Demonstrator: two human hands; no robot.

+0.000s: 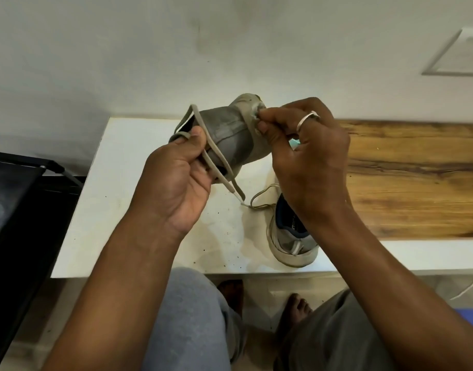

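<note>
Left hand (176,167) curls round the near end of the grey shoe (230,129), thumb pressing a loop of lace (231,186) against it. The shoe is held in the air above the white counter (123,196). Right hand (307,153) pinches the shoe's far end with thumb and fingertips, which hide what lies between them. To lace well, I judge, the left grip should stay firm while the right draws the lace evenly, without twisting. A second shoe (289,245) lies on the counter, near and right.
</note>
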